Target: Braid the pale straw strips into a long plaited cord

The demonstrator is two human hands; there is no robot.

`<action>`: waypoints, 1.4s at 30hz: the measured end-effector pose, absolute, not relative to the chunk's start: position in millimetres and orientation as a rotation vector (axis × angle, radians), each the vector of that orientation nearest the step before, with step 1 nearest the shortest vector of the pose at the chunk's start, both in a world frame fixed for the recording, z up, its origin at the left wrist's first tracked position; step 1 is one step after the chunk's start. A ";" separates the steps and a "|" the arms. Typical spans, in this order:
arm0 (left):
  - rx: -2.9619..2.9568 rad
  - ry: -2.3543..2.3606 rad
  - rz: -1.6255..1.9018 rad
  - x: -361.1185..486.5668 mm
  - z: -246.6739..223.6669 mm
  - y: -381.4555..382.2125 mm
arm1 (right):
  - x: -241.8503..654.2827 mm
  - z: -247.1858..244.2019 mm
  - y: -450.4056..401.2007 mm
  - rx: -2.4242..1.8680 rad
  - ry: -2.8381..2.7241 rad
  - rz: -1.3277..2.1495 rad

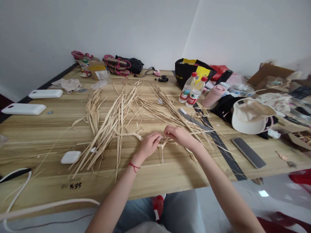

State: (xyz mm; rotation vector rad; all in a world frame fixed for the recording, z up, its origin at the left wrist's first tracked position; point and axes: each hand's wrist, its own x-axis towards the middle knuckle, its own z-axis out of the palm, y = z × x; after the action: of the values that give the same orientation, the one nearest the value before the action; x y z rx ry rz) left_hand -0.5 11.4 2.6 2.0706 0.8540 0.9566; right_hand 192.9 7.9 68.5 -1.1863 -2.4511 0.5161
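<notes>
My left hand (151,143), with a red string on its wrist, is closed on a pale straw braid (132,133) near the table's front. Just to its right, my right hand (177,134) is pinched on thin straw strands, its fingertips almost meeting those of the left. The braid runs leftward from my left hand, and a short piece of it shows below the hands. Long loose straw strips (119,113) lie in a heap to the left. More strips (167,110) fan out behind and to the right. The exact strands between my fingertips are too small to tell.
Two water bottles (195,92), a pink cup (213,96) and a black bag (181,69) stand at the back right. A cream cap (252,116) and a phone (248,152) lie right. A white case (70,157) and two white devices (24,109) are left.
</notes>
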 end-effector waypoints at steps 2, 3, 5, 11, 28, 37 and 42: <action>1.931 0.795 0.907 -2.0 2.6 14.1 | 196.3 65.2 12.8 -1.102 -2.424 0.597; 1.862 0.761 0.873 -3.0 2.4 15.6 | 197.2 62.6 15.0 -1.062 -2.402 0.635; 1.755 0.704 0.809 -5.1 1.5 18.0 | 197.3 55.9 18.7 -0.994 -2.364 0.693; 1.662 0.673 0.774 -8.3 -1.9 21.1 | 192.4 41.0 21.5 -0.971 -2.284 0.716; 1.853 0.772 0.787 -10.5 -1.7 19.3 | 191.7 47.8 11.3 -1.010 -2.428 0.406; 1.955 0.802 0.824 -8.0 -3.3 16.4 | 201.7 54.8 9.4 -1.030 -2.389 0.658; 1.976 0.810 0.812 -8.0 -2.1 16.3 | 202.2 55.6 8.3 -1.016 -2.373 0.773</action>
State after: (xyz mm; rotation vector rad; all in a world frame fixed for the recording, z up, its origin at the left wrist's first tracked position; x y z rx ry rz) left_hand -8.0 16.3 -2.1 1.9756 0.8100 0.8117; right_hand 202.2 8.3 55.6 -1.0157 -2.3727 0.7725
